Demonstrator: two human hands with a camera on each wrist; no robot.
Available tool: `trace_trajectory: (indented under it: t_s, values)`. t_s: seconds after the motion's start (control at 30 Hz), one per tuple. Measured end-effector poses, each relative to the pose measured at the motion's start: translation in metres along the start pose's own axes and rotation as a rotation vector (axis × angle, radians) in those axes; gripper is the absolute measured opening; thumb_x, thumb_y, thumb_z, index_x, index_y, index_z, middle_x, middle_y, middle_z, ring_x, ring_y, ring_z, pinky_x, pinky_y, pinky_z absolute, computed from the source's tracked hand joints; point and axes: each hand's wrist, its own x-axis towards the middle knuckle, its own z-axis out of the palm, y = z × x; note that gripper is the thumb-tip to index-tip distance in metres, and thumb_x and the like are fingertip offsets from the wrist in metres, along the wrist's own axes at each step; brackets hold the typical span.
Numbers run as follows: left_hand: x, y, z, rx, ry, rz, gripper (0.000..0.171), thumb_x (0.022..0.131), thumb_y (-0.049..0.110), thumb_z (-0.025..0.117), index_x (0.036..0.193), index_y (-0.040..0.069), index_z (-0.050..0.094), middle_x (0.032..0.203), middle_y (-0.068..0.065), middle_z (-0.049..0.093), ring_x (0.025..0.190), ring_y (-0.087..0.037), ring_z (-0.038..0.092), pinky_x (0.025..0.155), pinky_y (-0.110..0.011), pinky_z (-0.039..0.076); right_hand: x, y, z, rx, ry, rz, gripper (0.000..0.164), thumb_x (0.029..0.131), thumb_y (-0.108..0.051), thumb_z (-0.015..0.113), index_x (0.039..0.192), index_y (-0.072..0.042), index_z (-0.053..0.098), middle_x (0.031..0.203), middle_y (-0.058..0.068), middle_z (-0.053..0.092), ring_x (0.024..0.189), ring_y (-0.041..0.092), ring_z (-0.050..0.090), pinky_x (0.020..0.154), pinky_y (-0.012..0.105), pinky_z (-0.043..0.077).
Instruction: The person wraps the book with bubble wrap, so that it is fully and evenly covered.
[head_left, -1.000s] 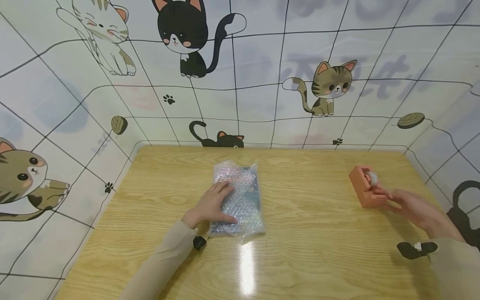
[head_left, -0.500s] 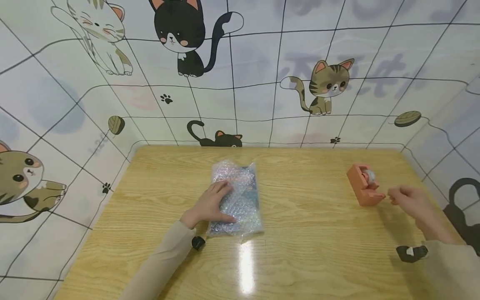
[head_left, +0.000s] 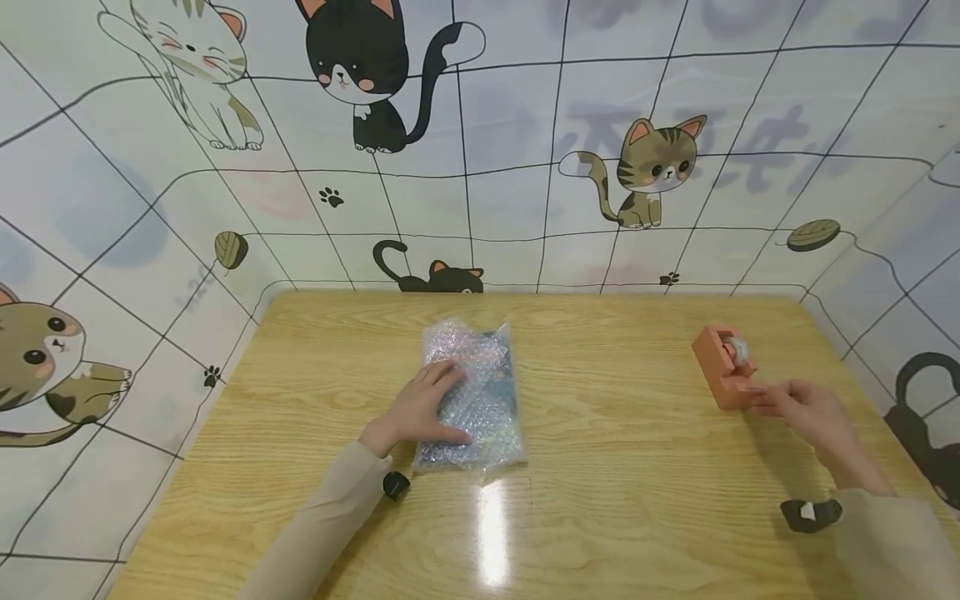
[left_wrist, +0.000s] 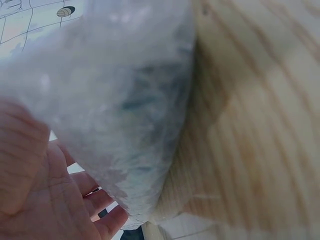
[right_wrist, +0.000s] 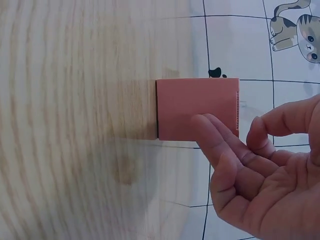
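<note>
A flat, blue-toned item in clear bubble wrap (head_left: 491,417) lies on the wooden table; what is inside cannot be made out. My left hand (head_left: 423,408) rests on its left part, thumb and fingers spread. In the left wrist view the bubble wrap (left_wrist: 135,110) rises close up beside the palm and fingers. At the right, a salmon-coloured tape dispenser (head_left: 720,367) carries a small roll of clear tape (head_left: 738,352). My right hand (head_left: 813,417) has its fingertips at the dispenser's front end. In the right wrist view some fingers extend before the front face, and no tape shows between them.
The wooden table (head_left: 600,500) meets a cat-printed backdrop (head_left: 517,183) at its back and sides. A bright light reflection lies on the tabletop in front of the wrapped item. Each wrist carries a small black device.
My right hand drew back from the dispenser with fingers curled, then came forward again to its front end with fingers extended. My left hand stays on the bubble wrap.
</note>
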Motion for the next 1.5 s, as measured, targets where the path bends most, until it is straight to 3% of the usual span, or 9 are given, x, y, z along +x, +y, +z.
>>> trace_trajectory:
  t_s: [0.2,0.27,0.4,0.5,0.87,1.07,1.3,1.4,1.5]
  values:
    - [0.000,0.001,0.001,-0.002,-0.001,-0.003,0.100,0.064,0.052,0.080,0.140,0.002,0.039,0.148,-0.021,0.028,0.135,-0.039,0.024,0.107,-0.055,0.026,-0.002,0.014,0.005,0.060,0.043,-0.120,0.030,0.099,-0.013,0.043,0.091,0.014,0.053,0.080,-0.022,0.061,0.072,-0.014,0.054,0.059,0.011,0.046]
    - [0.000,0.001,0.001,0.000,-0.006,-0.007,0.100,0.064,0.052,0.080,0.140,0.002,0.039,0.148,-0.021,0.028,0.135,-0.039,0.024,0.107,-0.055,0.026,0.000,0.025,0.006,0.126,0.035,-0.146,0.029,0.098,-0.012,0.044,0.091,0.013,0.054,0.081,-0.023,0.061,0.074,-0.012,0.056,0.060,0.010,0.046]
    - [0.000,0.002,0.000,-0.001,-0.003,-0.001,0.099,0.064,0.051,0.080,0.140,0.001,0.040,0.147,-0.022,0.029,0.135,-0.039,0.025,0.106,-0.055,0.027,0.010,0.054,0.008,0.202,0.016,-0.132,0.042,0.097,-0.034,0.048,0.093,0.007,0.057,0.086,-0.022,0.064,0.078,-0.010,0.059,0.062,0.009,0.046]
    - [0.000,0.003,-0.001,0.003,0.005,0.011,0.098,0.064,0.050,0.080,0.139,0.001,0.040,0.146,-0.023,0.030,0.134,-0.040,0.026,0.106,-0.055,0.028,0.015,0.066,0.010,0.192,0.013,-0.110,0.051,0.094,-0.047,0.047,0.094,0.004,0.056,0.087,-0.025,0.063,0.080,-0.011,0.059,0.062,0.011,0.048]
    - [0.000,0.003,-0.001,0.003,0.005,0.019,0.099,0.064,0.051,0.080,0.139,0.000,0.041,0.146,-0.023,0.031,0.133,-0.040,0.027,0.106,-0.055,0.028,-0.011,0.021,0.012,0.112,0.011,-0.056,0.032,0.099,-0.017,0.044,0.086,0.010,0.053,0.084,-0.027,0.057,0.077,-0.016,0.050,0.061,0.011,0.045]
    - [0.000,0.003,-0.002,0.009,0.009,0.016,0.099,0.063,0.052,0.080,0.139,0.001,0.041,0.146,-0.023,0.030,0.134,-0.039,0.027,0.107,-0.054,0.027,-0.010,0.021,0.014,0.187,-0.052,-0.060,0.033,0.101,-0.016,0.041,0.087,0.011,0.055,0.087,-0.026,0.061,0.081,-0.017,0.051,0.065,0.009,0.045]
    - [0.000,0.003,-0.002,0.003,0.003,0.012,0.099,0.064,0.052,0.080,0.139,0.001,0.041,0.147,-0.022,0.030,0.134,-0.039,0.026,0.107,-0.054,0.026,-0.003,0.022,0.016,0.208,-0.146,0.023,0.037,0.102,-0.018,0.036,0.100,0.013,0.056,0.086,-0.009,0.071,0.079,-0.009,0.059,0.066,0.016,0.049]
    - [0.000,0.003,-0.002,0.006,0.006,0.013,0.099,0.064,0.051,0.081,0.139,0.001,0.041,0.146,-0.022,0.031,0.134,-0.039,0.027,0.107,-0.054,0.027,0.002,0.023,0.016,0.200,-0.159,0.045,0.038,0.102,-0.020,0.035,0.100,0.012,0.054,0.086,-0.011,0.070,0.078,-0.009,0.059,0.065,0.016,0.049]
    - [0.000,0.002,-0.001,0.001,0.003,0.007,0.098,0.064,0.051,0.081,0.139,0.001,0.041,0.147,-0.022,0.030,0.134,-0.038,0.027,0.107,-0.053,0.026,0.007,0.024,0.015,0.258,-0.191,0.028,0.032,0.102,-0.017,0.034,0.094,0.008,0.052,0.088,-0.014,0.068,0.080,-0.007,0.061,0.067,0.016,0.050]
